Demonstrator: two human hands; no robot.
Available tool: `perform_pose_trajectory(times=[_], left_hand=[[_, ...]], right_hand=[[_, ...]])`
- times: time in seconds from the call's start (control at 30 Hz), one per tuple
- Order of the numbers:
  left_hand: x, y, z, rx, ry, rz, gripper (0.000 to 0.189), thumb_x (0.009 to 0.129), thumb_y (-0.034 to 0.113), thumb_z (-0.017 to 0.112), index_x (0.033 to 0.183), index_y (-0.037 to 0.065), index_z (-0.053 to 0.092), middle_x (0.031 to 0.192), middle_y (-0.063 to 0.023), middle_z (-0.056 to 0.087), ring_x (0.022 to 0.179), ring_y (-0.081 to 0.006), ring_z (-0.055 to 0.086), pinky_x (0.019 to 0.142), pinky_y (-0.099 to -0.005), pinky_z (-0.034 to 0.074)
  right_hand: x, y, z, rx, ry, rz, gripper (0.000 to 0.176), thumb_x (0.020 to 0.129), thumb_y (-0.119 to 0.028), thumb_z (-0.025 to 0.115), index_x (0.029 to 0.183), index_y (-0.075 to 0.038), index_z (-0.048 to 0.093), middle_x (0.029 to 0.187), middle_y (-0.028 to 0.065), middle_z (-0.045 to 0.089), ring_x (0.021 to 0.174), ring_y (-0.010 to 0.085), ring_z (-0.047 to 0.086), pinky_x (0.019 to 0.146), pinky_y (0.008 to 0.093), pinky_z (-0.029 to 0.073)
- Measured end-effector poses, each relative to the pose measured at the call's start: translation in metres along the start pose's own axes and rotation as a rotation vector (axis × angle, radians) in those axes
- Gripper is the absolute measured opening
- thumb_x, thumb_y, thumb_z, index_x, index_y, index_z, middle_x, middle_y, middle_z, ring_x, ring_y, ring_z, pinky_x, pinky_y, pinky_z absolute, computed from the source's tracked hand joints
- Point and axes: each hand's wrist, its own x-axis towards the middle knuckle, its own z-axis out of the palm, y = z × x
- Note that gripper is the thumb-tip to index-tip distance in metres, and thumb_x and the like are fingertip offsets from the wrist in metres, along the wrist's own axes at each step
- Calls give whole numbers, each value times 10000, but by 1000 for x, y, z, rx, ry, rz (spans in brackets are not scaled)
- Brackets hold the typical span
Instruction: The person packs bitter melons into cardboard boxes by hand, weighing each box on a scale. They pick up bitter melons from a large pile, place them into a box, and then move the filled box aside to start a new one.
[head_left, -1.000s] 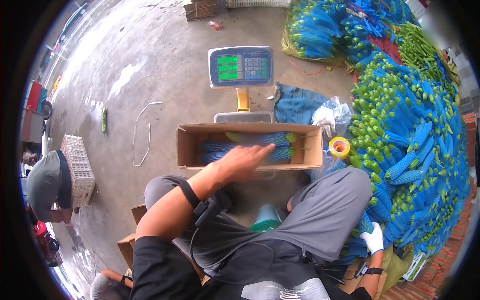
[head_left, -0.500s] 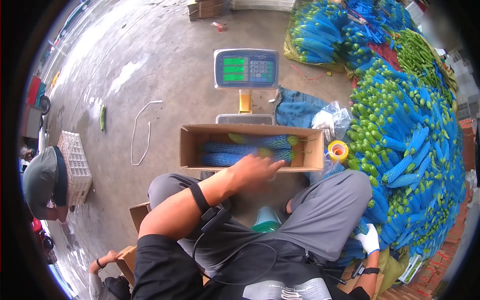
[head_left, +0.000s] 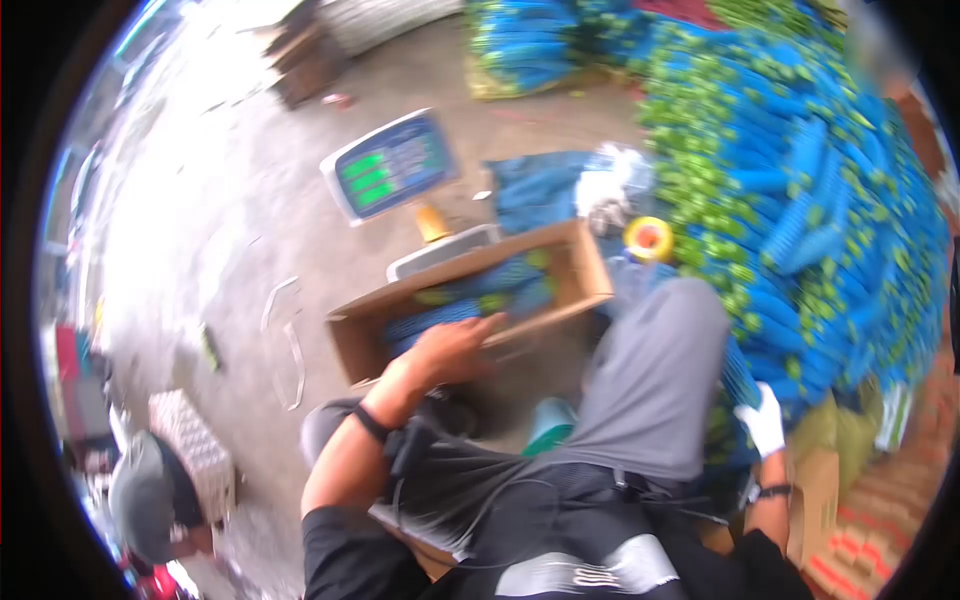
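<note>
My bare left hand (head_left: 452,350) is over the near rim of a narrow cardboard box (head_left: 352,350), with fingers stretched out and nothing visible in them. Inside the box lie several long green gourds in blue net sleeves (head_left: 440,318). At the right, my right hand (head_left: 764,422) wears a white glove, its fingers closed round the lower end of a blue-netted gourd (head_left: 738,375) beside the big pile. The box rests in front of a digital scale (head_left: 392,165) with a lit green display. Motion blurs the view.
A large pile of netted gourds (head_left: 800,230) fills the right side. A yellow tape roll (head_left: 650,240), a plastic bag (head_left: 618,175) and blue cloth (head_left: 530,190) lie near the box. A person (head_left: 150,495) bends by a white crate (head_left: 190,430) at the left.
The view has turned, so the box and scale now appear tilted and further left. My left hand has come back toward the near rim. My right hand now has a netted gourd at its fingers.
</note>
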Motion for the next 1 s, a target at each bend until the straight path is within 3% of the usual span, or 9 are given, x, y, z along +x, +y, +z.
perform_pose_trajectory(times=[0.03,0.33,0.43,0.47,0.57,0.67,0.83,0.93,1.0], left_hand=[[3,2,-1,17,-17,-28,872,893,429,780,1610,118,394,1316,-266,656,1162,-455,668,982,-517,552],[11,-3,-14,45,73,16,694,974,434,671,1550,85,504,1258,-235,711,1156,-413,702,973,-475,566],[16,-77,-28,46,280,-8,261,995,237,573,1174,96,700,1048,-189,763,984,-407,743,795,-499,604],[6,-57,-57,-3,236,-365,252,1005,217,601,1217,148,720,1065,-200,759,978,-416,734,846,-494,586],[-6,-112,-43,-45,344,-328,263,990,237,632,1209,139,739,1075,-203,768,1001,-401,742,883,-478,585],[-1,-130,-13,-213,110,-322,316,922,227,616,1184,113,751,1071,-215,766,1093,-392,724,963,-484,564],[11,-132,54,-79,16,-271,394,869,219,682,1251,124,714,1195,-199,750,1151,-368,708,984,-468,573],[24,-138,74,110,187,-288,576,843,228,723,1401,119,630,1191,-240,736,1136,-386,707,971,-493,577],[29,-135,64,84,167,-332,519,843,209,702,1351,113,649,1221,-244,724,1132,-388,711,968,-498,585]], right_hand=[[-3,4,2,83,2,126,497,727,-49,761,1201,-5,621,991,65,665,914,164,624,836,328,539],[-22,-16,23,-50,-9,204,505,740,20,713,1236,21,614,1019,83,684,909,180,635,855,327,535],[-24,4,20,-40,-16,178,507,750,-15,724,1245,22,621,1027,84,688,929,184,643,884,318,528],[-24,7,19,-49,-22,198,504,750,-15,724,1242,26,621,1033,84,692,937,182,644,892,315,525],[-17,-10,26,-65,-44,219,500,750,-7,719,1238,34,621,1044,87,697,951,179,646,903,312,521],[-11,-10,28,-68,-73,217,495,750,9,710,1237,40,621,1047,93,699,954,180,646,900,312,522],[-5,-12,35,-29,-88,239,498,748,27,697,1240,43,624,1046,102,700,952,188,648,896,318,529],[-7,-19,39,-24,-68,221,510,744,25,699,1248,44,624,1057,111,701,960,197,655,909,325,534],[-3,-10,40,-130,-75,224,525,750,20,696,1268,49,621,1090,135,707,992,216,671,936,332,536]])
